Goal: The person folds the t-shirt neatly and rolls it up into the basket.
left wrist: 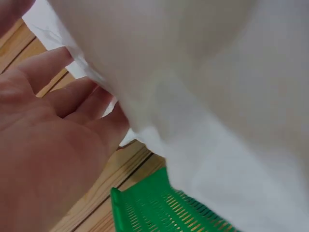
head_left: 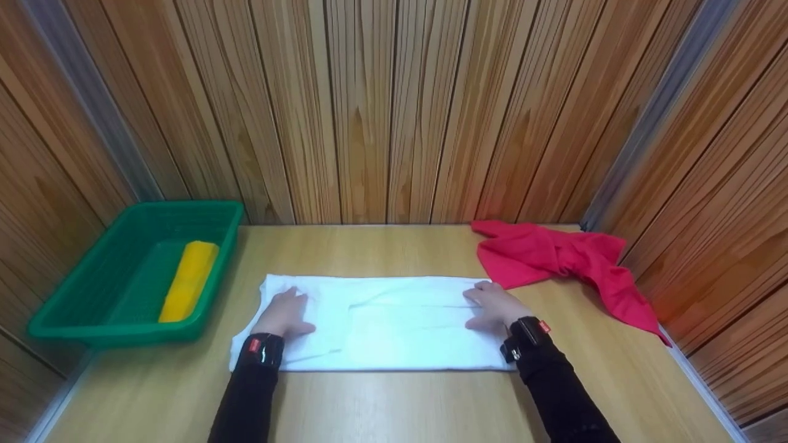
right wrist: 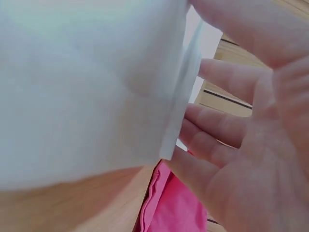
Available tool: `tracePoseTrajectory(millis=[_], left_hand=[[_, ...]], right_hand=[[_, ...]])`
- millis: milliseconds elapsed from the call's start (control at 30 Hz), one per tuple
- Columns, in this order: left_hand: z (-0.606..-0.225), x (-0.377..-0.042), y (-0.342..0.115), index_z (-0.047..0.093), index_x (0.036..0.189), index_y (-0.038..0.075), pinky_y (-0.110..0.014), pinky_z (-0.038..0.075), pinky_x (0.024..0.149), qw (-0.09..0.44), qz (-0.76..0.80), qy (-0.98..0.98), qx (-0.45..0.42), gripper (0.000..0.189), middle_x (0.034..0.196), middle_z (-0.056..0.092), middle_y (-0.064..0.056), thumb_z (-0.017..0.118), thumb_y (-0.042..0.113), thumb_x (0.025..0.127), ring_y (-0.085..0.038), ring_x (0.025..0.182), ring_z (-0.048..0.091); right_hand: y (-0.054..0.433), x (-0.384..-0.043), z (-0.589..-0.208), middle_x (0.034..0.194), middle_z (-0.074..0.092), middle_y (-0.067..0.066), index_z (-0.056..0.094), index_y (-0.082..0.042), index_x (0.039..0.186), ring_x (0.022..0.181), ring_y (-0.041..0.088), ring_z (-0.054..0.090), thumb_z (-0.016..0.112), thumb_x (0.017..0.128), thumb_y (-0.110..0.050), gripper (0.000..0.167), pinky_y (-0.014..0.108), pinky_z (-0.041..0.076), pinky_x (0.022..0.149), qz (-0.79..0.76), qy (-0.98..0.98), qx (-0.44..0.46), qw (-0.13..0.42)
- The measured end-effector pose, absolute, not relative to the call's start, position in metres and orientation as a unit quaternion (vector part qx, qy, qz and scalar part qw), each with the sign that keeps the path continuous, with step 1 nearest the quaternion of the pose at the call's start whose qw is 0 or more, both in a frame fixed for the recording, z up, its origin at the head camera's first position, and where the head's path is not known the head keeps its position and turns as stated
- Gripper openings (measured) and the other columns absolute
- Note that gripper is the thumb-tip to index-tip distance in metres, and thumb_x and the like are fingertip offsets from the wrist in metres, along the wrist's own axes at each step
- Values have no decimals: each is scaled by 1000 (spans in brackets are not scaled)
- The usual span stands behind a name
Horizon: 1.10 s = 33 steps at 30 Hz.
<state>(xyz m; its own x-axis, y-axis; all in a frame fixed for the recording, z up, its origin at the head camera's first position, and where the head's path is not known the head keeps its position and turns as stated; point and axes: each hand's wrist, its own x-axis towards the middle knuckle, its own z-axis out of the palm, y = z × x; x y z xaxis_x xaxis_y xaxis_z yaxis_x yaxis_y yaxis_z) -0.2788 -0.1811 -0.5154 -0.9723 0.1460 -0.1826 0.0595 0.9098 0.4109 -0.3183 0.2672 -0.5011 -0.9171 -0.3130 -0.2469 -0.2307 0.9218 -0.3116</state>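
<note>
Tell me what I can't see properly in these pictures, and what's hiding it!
- Head view: the underside of the white cloth, hidden because it lies on the table.
- Head view: any writing on the left wrist's red tag, too small to read.
- Left wrist view: most of the green basket, covered by the white cloth and cut off below.
- Right wrist view: the rest of the red cloth, cut off by the bottom edge.

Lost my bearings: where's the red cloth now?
In the head view, the red cloth lies at the right rear of the table, near the wooden wall and beyond the right hand.
</note>
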Motion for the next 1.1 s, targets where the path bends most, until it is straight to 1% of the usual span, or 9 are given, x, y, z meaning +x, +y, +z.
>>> tracePoseTrajectory(millis=[300,500,600,767,900,1000,1100], left_hand=[[-514,-289,-181,40,146,-6,-55,16,116,110,198,973,54,74,154,29,-29,74,21,86,-44,144,22],[-513,-285,-177,34,149,-4,-55,13,116,114,216,969,41,73,157,23,-28,71,19,90,-44,145,16],[-510,-280,-172,33,150,-5,-56,13,116,104,219,970,29,72,155,23,-31,68,19,92,-46,145,15],[-507,-259,-152,35,146,-11,-60,17,113,87,223,971,25,71,150,27,-38,67,24,92,-53,141,18],[-502,-234,-126,39,144,-10,-64,21,111,93,232,968,21,72,148,28,-39,68,27,91,-55,139,21],[-499,-215,-105,43,142,-9,-65,24,108,87,231,969,13,70,146,31,-40,69,29,90,-57,136,25],[-499,-201,-90,46,138,-12,-65,26,107,68,228,971,13,68,140,37,-43,70,29,90,-59,133,29]], right_hand=[[266,-334,-503,150,39,22,54,-9,142,140,42,29,81,81,-29,69,58,25,112,-142,967,-149,151],[266,-333,-501,150,38,24,52,-7,142,142,43,27,79,82,-28,69,58,23,113,-137,968,-146,154],[266,-332,-499,150,39,24,52,-5,142,142,42,28,78,84,-28,68,56,22,114,-139,967,-152,152],[265,-331,-499,144,47,23,55,-2,137,139,40,34,74,87,-27,59,54,25,114,-144,965,-177,130],[261,-329,-498,139,52,22,58,-2,134,135,39,39,72,90,-26,52,52,28,112,-148,966,-185,99],[256,-326,-497,138,53,19,59,-3,134,134,37,41,71,91,-27,51,52,30,111,-145,967,-189,89],[250,-321,-500,139,53,18,59,-6,134,135,36,41,72,90,-29,52,51,29,112,-139,966,-200,85]])
